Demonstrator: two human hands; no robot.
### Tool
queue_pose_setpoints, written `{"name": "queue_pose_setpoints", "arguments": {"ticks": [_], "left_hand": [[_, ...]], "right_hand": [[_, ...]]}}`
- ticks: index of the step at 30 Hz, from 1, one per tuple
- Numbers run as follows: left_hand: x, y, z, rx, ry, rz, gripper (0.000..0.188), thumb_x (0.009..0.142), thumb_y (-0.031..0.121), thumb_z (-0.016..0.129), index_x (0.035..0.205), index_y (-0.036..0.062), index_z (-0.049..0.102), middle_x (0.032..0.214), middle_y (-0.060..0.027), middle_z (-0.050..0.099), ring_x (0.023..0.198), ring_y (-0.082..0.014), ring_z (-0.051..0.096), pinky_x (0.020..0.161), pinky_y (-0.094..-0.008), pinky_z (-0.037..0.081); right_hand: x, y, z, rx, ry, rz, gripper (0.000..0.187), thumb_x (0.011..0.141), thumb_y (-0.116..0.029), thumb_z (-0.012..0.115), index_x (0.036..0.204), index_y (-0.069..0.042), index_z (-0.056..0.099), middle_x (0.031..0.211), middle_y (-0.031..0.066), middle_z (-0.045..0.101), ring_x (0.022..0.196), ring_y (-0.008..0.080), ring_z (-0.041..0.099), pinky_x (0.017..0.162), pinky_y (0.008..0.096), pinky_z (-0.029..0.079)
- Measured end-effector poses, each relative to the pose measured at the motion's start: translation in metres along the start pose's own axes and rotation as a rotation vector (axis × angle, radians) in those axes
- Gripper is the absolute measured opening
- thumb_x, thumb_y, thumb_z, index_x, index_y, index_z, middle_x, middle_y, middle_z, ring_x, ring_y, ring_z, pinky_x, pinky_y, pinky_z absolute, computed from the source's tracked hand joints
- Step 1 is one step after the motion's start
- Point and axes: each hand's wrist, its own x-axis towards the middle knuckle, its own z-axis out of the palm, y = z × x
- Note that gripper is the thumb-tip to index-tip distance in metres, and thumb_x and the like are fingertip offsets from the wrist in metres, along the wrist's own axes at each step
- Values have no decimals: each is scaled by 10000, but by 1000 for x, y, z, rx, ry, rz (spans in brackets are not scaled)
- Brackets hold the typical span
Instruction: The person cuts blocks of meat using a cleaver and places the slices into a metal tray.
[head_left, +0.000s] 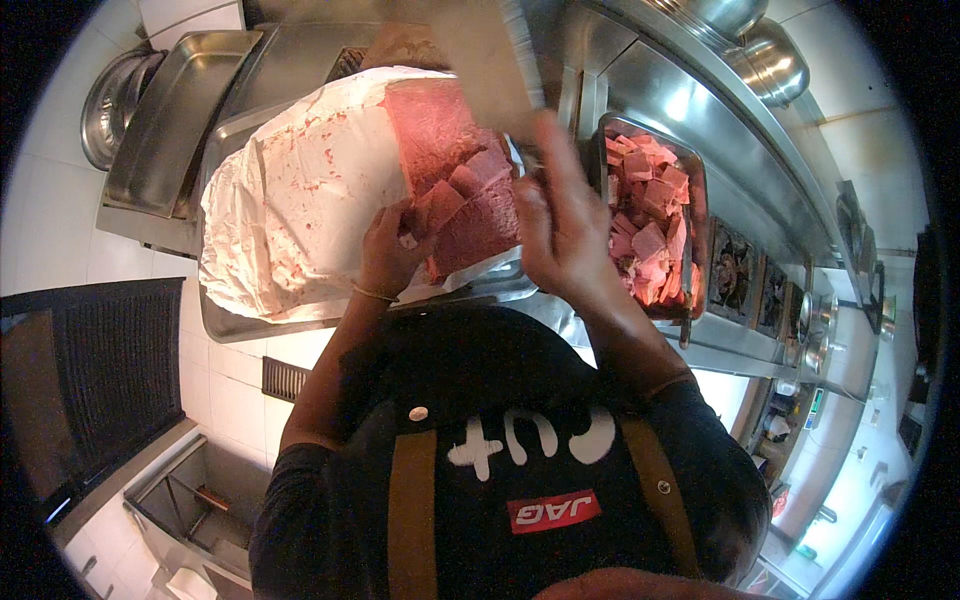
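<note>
A slab of pink meat [435, 115] lies on a large crumpled white sheet [310, 160] over a metal tray [240, 330]. Some flat pieces are cut loose on its near part. My left hand [393, 245] has its fingers bent against one of these slices [438, 207], pinching its edge. Above the right side of the slab, my right hand [570, 225] is closed round the handle of a broad cleaver. The cleaver's blade [485, 60] is raised and smeared by motion, hiding part of the slab's far edge.
Right of my right hand stands a deep metal pan [700, 190] full of cut pink meat pieces [650, 210]. An upturned-edge metal tray [180, 120] sits at the far left. Metal bowls [770, 65] rest on a shelf at the upper right.
</note>
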Motion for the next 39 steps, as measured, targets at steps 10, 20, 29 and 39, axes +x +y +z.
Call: {"name": "queue_pose_setpoints", "arguments": {"ticks": [10,20,29,39], "left_hand": [[9,-1,-4,-7,30,28,484,739,136,844,1169,28,650,1040,-162,679,918,-308,703,832,-402,581],[9,4,-10,-1,-2,39,483,754,139,834,1182,29,639,1032,-163,682,921,-307,707,831,-402,581],[10,-7,-4,-54,17,67,454,752,140,835,1152,35,647,1022,-165,683,913,-305,711,818,-396,585],[19,0,-9,14,12,55,457,750,150,837,1159,47,661,1015,-150,692,907,-299,706,807,-395,579]], "right_hand": [[-75,87,48,-31,-451,398,551,1024,-106,542,1549,-84,376,1078,287,694,874,444,713,731,536,547],[-54,54,46,19,-237,111,510,1010,-82,539,1494,16,415,1158,285,676,943,430,715,751,470,565],[-8,17,8,28,-68,23,564,1032,-93,500,1562,-2,331,974,167,700,820,312,699,722,444,562],[-71,84,56,-43,-346,261,560,1014,-90,465,1565,-144,379,1034,233,716,846,424,705,776,489,560]]}}
